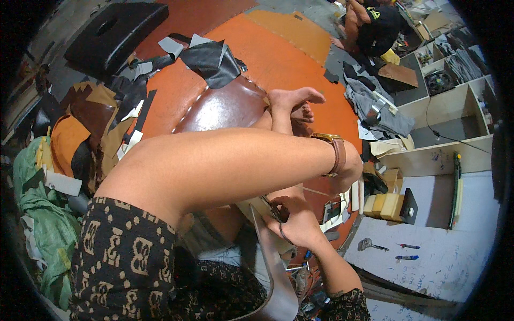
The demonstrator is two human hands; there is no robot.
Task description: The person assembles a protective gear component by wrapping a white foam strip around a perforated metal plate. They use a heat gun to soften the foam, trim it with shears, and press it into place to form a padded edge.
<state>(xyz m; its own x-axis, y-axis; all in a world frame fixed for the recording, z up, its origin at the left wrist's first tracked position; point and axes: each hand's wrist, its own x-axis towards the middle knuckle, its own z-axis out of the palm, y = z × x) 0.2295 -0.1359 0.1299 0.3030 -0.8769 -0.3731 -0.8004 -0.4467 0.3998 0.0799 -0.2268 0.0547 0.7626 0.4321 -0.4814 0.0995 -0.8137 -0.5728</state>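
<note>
My left arm crosses the view, a brown-strapped watch (333,155) on its wrist. My left hand (349,167) is bent downward and closed, its fingertips mostly hidden. A thin thread-like line (315,191) runs close by it. Below, my right hand (300,222) curls with thumb and fingers drawn together, a ring on one finger. It is at the upper end of a long, smooth grey-brown strip (270,273), which looks like leather and bends down toward my lap. A pale edged piece (256,206) lies beside these fingers; what they grip is hidden.
Bare feet (292,101) rest on an orange mat (278,59). Leather scraps (214,61) and a green sack (43,230) lie leftward. Rightward stand a white compartmented shelf (439,120), yellow blocks (384,206) and pens (408,258). Another person (377,27) sits at the far right.
</note>
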